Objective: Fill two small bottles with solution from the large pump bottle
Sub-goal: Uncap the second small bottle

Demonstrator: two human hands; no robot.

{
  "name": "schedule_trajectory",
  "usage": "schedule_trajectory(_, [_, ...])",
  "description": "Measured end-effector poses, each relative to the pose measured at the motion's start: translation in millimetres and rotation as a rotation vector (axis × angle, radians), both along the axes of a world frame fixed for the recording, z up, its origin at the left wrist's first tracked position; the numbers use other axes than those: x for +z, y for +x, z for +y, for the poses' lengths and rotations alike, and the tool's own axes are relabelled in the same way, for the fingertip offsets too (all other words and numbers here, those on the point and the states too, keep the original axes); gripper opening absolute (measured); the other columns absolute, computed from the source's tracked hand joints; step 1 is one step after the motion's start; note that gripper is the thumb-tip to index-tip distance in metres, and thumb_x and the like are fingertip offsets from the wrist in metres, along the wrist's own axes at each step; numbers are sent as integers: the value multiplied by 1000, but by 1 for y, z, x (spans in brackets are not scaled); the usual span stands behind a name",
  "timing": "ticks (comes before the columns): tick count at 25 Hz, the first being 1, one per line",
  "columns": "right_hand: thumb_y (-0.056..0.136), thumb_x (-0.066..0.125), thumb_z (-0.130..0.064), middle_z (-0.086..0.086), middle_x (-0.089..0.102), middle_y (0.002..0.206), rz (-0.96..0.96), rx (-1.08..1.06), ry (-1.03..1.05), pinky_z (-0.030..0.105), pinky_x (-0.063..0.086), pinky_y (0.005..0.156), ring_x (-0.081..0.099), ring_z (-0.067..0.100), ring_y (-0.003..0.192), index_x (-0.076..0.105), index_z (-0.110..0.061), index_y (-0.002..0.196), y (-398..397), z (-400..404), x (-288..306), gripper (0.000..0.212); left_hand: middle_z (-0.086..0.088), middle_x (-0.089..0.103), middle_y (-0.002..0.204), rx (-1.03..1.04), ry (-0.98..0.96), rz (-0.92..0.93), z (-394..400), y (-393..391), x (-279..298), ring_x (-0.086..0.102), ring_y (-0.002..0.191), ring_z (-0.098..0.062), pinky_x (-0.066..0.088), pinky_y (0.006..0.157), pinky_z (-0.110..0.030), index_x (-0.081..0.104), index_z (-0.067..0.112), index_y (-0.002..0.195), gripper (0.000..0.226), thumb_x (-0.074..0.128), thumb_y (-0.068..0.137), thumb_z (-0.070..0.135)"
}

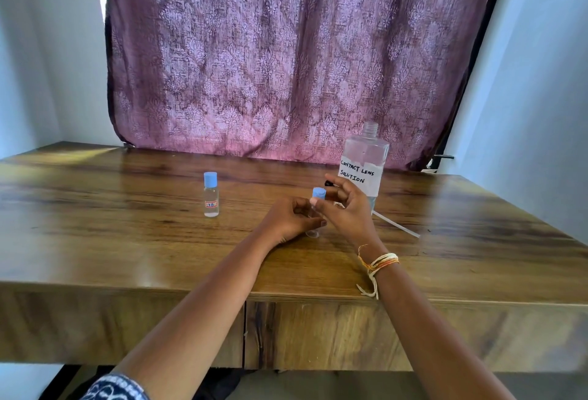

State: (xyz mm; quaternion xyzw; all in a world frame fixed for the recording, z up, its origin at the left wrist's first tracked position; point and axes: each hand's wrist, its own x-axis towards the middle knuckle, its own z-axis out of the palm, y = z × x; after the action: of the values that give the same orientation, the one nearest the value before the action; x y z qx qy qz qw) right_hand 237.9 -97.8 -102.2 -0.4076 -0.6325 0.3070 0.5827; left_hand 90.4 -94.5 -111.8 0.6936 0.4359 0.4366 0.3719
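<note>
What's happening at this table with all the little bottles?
A person is working on a small bottle on the wooden table. The left hand holds its body while the right hand grips its blue cap. A second, capped small bottle stands to the left. The large bottle labelled contact lens solution stands open behind, its pump tube on the table.

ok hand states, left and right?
Left hand: gripping small bottle.
Right hand: pinching its blue cap.

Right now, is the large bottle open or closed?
Open: the large bottle shows a bare threaded neck, and its pump tube lies on the table.
</note>
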Motion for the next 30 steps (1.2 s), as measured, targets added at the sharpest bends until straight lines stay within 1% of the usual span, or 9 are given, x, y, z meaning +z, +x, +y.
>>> schedule_trajectory(5, [80, 72, 1, 2, 72, 89, 62, 27, -13, 15, 54, 67, 70, 2, 77, 57, -5, 121, 0, 2, 2, 43, 2, 72, 81, 20, 3, 27, 0, 0, 0, 67, 64, 2, 45, 57, -7, 73, 5, 103, 26, 78, 78, 13])
schedule_trajectory(8, [83, 68, 1, 6, 73, 89, 276, 90, -71, 23, 59, 69, 71, 12, 79, 58, -1, 111, 1, 1, 5, 30, 6, 67, 73, 64, -12, 16, 2, 2, -1, 62, 54, 8, 43, 53, -5, 72, 4, 99, 23, 78, 77, 8])
schedule_trajectory(11, [80, 71, 0, 14, 72, 92, 382, 85, -159, 34, 58, 80, 69, 23, 85, 60, -6, 97, 0, 3, 6, 21, 5, 70, 74, 121, -20, 12, 6, -1, -3, 69, 60, -4, 48, 56, -13, 71, 6, 96, 22, 79, 77, 13])
schedule_trajectory(15, [78, 74, 1, 7, 72, 89, 81, -36, -92, 33, 58, 81, 68, 17, 83, 67, -13, 91, -2, 18, 11, 20, -4, 75, 89, 278, -14, -33, 15, -5, -7, 73, 81, -23, 59, 80, -39, 70, 20, 94, 21, 78, 76, 15])
schedule_trajectory(17, [81, 71, -5, -1, 69, 86, -163, -111, -18, 23, 53, 74, 64, 11, 80, 69, -16, 98, -6, 30, 16, 20, -6, 74, 99, 387, 2, 10, 17, -8, -7, 70, 90, -24, 55, 85, -35, 69, 16, 102, 25, 74, 78, 18])
schedule_trajectory(19, [85, 67, -11, -3, 65, 84, -345, -147, 19, 17, 43, 66, 57, 9, 74, 71, -20, 103, -15, 42, 19, 20, -5, 72, 103, 446, 16, 49, 18, -10, -6, 67, 96, -21, 47, 80, -26, 68, 12, 108, 29, 72, 80, 19])
schedule_trajectory(23, [82, 64, -6, 1, 64, 88, -557, -174, -34, 14, 39, 64, 56, 12, 81, 72, -11, 104, -30, 67, 16, 23, -3, 69, 90, 443, 77, 81, 16, -10, -4, 65, 87, -21, 43, 70, -26, 68, 12, 97, 17, 71, 80, 14])
schedule_trajectory(27, [70, 71, -4, 7, 67, 88, -584, -151, -173, 27, 50, 68, 62, 19, 80, 64, -5, 110, -35, 84, 5, 41, 5, 61, 84, 434, 79, 91, 16, -11, -5, 55, 73, -8, 40, 58, -19, 66, 13, 102, 22, 70, 80, 10])
schedule_trajectory(30, [70, 74, -8, 10, 71, 83, -530, -171, -209, 30, 54, 62, 67, 20, 74, 60, -10, 114, -40, 88, -4, 45, 3, 62, 89, 430, 66, 94, 19, -10, -7, 57, 78, -9, 39, 64, -19, 64, 14, 105, 26, 69, 80, 8])
